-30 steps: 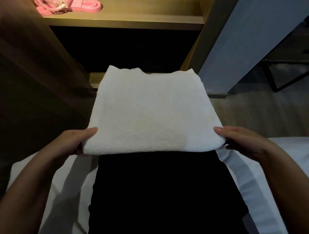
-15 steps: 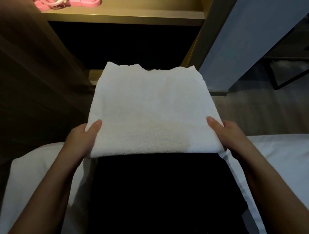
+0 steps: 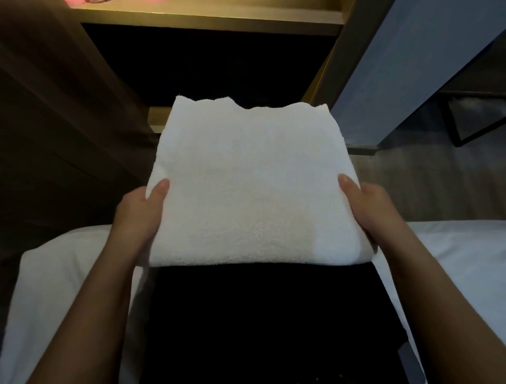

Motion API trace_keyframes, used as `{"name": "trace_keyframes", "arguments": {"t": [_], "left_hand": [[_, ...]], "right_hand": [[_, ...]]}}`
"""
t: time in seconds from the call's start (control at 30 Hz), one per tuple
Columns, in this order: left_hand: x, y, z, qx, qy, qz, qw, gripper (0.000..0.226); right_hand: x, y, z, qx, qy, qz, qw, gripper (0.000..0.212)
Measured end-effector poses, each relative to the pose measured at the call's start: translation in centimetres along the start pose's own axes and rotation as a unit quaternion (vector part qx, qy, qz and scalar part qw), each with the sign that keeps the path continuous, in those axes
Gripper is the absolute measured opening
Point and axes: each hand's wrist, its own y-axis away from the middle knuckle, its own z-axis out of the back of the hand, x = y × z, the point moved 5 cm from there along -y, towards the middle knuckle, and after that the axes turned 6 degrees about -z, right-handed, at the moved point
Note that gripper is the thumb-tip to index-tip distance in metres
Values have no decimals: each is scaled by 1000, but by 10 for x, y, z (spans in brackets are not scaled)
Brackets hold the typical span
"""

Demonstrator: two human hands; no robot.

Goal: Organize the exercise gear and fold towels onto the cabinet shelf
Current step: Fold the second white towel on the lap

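Folded white towel [image 3: 254,186], held level in front of the wooden cabinet shelf [image 3: 208,19], gripped at its near side edges by left hand [image 3: 139,216] and right hand [image 3: 369,211], thumbs on top, above white bedding [image 3: 451,260].

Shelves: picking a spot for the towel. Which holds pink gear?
The upper shelf: pink gear lies at its left end. The lower shelf, behind the towel, shows none.
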Motion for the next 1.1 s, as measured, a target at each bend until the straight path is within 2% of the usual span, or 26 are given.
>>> {"name": "trace_keyframes", "arguments": {"t": [0.07,0.17,0.23,0.33,0.37,0.43,0.5,0.57,0.63,0.73,0.83,0.93,1.0,1.07,1.1], "left_hand": [[11,16,0,-13,0,-13,1000,43],[19,22,1,40,4,13,999,46],[18,6,-2,83,-8,69,994,59],[5,-25,-7,54,39,167,984,81],[-2,-34,-12,54,63,160,984,82],[-10,-45,-19,34,91,120,988,66],[-9,-48,-17,-21,110,96,989,47],[-6,-45,-17,-46,111,85,989,39],[-3,-44,-16,-39,96,76,992,38],[-7,-51,-9,34,62,80,994,43],[-16,-68,-9,67,81,128,986,70],[-41,-82,-18,52,82,120,988,86],[-48,-88,-19,22,77,114,990,80],[-44,-90,-19,4,101,127,987,62],[-41,-93,-20,7,103,128,986,55]], "right_hand": [[-17,6,0,-3,-7,-8,1000,53],[-22,6,1,17,-1,-21,1000,55],[-13,-1,1,53,-8,-42,998,62],[8,-15,4,53,-44,-67,995,77],[16,-19,4,46,-54,-67,995,78],[27,-27,2,27,-56,-48,997,74],[29,-32,1,-7,-50,-22,998,61],[25,-35,3,-43,-55,-8,998,49],[22,-37,3,-47,-47,-1,998,45],[23,-42,3,3,-52,-27,998,47],[33,-51,2,50,-75,-71,993,58],[57,-59,1,26,-104,-64,992,73],[67,-65,1,-9,-102,-22,994,61],[65,-70,1,-26,-114,-13,993,47],[63,-72,1,-25,-122,-15,992,46]]}}
